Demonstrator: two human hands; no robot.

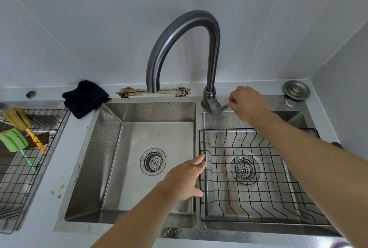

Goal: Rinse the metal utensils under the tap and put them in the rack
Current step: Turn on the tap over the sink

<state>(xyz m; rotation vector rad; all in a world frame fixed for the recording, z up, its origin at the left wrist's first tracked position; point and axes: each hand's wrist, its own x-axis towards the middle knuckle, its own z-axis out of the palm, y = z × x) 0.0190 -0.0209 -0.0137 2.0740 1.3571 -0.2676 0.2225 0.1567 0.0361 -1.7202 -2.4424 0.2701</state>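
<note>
Your right hand [248,104] pinches tap lever [221,108], no water yet. Left hand [187,178], grip loose, rests on rack [201,168] rim. Forks [178,90] lie at 12 o'clock behind spout. Next: open tap, fetch forks.

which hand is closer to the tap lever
Right. The right hand pinches the tap lever at the faucet base. The left hand rests on the wire rack edge, well in front of it.

2 bare forearms, no sleeves, no rings/watch seen, left hand [185,178], right hand [249,104]
</note>
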